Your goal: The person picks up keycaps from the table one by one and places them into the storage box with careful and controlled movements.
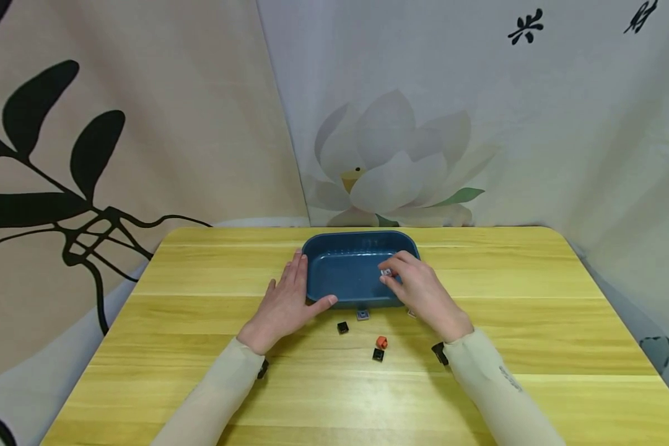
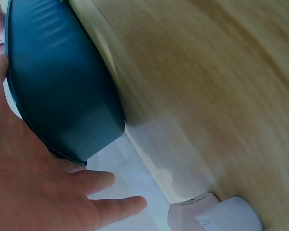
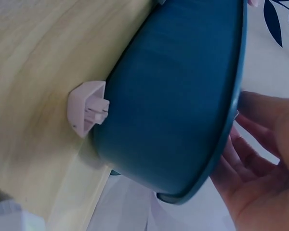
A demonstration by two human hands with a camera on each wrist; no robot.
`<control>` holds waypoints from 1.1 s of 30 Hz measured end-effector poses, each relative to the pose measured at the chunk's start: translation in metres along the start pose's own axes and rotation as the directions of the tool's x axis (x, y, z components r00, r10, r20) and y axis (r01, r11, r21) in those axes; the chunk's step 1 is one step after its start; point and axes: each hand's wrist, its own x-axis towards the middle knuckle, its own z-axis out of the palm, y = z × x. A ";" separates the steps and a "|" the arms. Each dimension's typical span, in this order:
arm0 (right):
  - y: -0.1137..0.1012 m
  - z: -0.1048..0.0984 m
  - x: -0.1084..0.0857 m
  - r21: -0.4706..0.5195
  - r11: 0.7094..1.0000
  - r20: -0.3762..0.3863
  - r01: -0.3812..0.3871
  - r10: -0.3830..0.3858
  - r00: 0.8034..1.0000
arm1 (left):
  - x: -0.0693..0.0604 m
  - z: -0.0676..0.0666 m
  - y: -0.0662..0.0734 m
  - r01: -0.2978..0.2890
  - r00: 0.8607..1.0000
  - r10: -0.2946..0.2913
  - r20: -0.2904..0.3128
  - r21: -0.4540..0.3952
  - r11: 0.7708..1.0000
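- The right hand [image 1: 424, 297] is pinching a pale keycap [image 1: 386, 272] between fingers and thumb, over the right half of the blue tray [image 1: 348, 272].
- The tray is sitting on the tabletop [image 1: 507, 266], its long axis running side to side, so most of its inside is lying to the left of those fingers.
- The left hand [image 1: 284, 303] is resting against the tray's left end, fingers straight and gripping nothing (its thumb is lying by the near rim).
- On the near side, a grey keycap [image 1: 363, 314] and a pinkish keycap [image 3: 86, 109] are lying just beside the wall, the pinkish one nearer the right hand.
- Farther out, an orange keycap [image 1: 381, 342] is lying beside a black keycap [image 1: 378, 355].
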 end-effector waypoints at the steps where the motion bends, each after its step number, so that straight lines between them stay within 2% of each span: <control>1: 0.000 0.001 0.001 -0.004 1.000 0.004 -0.004 0.004 1.000 | 0.000 0.000 0.000 0.000 1.000 0.000 -0.002 -0.001 1.000; 10: 0.005 0.008 0.004 -0.065 0.998 0.022 -0.015 0.016 1.000 | 0.001 0.002 0.000 -0.004 1.000 0.004 -0.011 0.000 1.000; 16: 0.005 0.009 0.010 -0.097 0.995 0.070 -0.039 0.046 0.996 | 0.001 0.002 -0.002 0.002 1.000 -0.002 0.004 -0.001 1.000; 27: 0.004 0.015 0.019 -0.115 0.988 0.184 -0.104 0.124 0.975 | 0.000 0.002 -0.001 0.005 1.000 -0.005 0.006 -0.013 1.000; 33: 0.004 0.015 0.023 -0.124 0.983 0.193 -0.135 0.157 0.969 | 0.001 0.001 -0.001 0.007 1.000 -0.007 0.007 -0.014 1.000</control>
